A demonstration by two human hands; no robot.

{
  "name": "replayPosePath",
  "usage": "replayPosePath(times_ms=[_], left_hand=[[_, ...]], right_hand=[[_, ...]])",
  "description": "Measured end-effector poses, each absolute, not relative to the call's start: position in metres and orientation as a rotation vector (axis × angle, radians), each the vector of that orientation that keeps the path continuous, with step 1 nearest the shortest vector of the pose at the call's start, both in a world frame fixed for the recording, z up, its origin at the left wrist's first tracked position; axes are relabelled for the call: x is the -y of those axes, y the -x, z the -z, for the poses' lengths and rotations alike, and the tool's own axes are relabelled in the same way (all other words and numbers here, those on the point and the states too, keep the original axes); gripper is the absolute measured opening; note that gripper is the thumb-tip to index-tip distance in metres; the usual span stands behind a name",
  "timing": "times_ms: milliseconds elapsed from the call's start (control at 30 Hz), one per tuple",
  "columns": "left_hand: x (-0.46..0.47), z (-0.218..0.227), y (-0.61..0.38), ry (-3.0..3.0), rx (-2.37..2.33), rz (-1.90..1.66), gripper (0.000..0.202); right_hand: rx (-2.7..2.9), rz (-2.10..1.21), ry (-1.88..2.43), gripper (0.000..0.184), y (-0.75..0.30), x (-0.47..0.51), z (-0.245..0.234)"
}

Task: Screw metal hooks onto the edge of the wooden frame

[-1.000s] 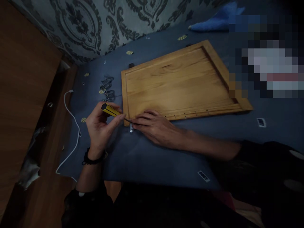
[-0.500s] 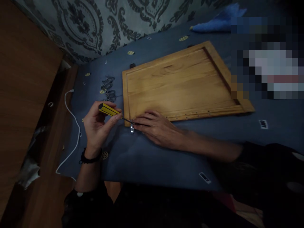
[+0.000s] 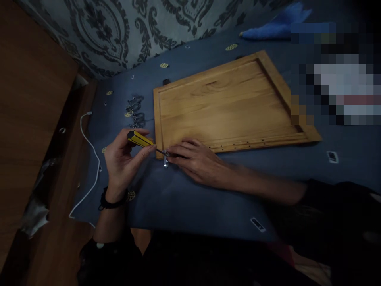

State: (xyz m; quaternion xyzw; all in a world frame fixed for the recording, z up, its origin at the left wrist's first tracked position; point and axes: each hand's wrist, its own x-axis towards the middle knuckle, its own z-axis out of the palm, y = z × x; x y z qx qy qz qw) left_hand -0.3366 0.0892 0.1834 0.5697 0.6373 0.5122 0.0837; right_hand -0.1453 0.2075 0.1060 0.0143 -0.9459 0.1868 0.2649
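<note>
My left hand (image 3: 123, 161) is closed around the yellow and black handle of a screwdriver (image 3: 140, 138). Its shaft slants down to the right, the tip reaching a small shiny metal fitting (image 3: 166, 160) at the near left corner of a framed wooden panel (image 3: 214, 103). With fingers bent together, my right hand (image 3: 196, 161) grips the fitting against the panel's edge and covers part of it. The exact contact of the screwdriver tip is hidden by those fingertips. A row of small dark holes runs along the panel's near edge, right of my hand.
Left of the panel, a cluster of metal pieces (image 3: 135, 111) lies on the dark blue cloth (image 3: 184, 206). A white cable (image 3: 98, 159) curves along the cloth's left side. Blue fabric (image 3: 274, 28) lies at the back right, near a blurred-out area. A patterned wall (image 3: 166, 28) stands behind.
The screwdriver handle has shifted slightly right and turned a little in my left hand, its fingers moving with it. My right hand stays in place on the fitting.
</note>
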Motion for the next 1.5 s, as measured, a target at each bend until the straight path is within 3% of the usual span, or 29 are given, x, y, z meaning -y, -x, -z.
replayPosePath(times_ms=[500,733,1500], left_hand=[[-0.086,-0.190,0.336,-1.723,-1.747,-1.543,0.031],[-0.087,-0.191,0.332,-1.634,-1.828,-1.821,0.029],[-0.093,-0.176,0.337,-1.823,-1.921,-1.639,0.027]], right_hand=[[2.544,-0.544,-0.044,0.034,0.145,-0.210,-0.106],[2.554,-0.579,-0.041,0.034,0.145,-0.210,-0.105],[2.570,-0.568,-0.028,0.034,0.145,-0.209,-0.108]])
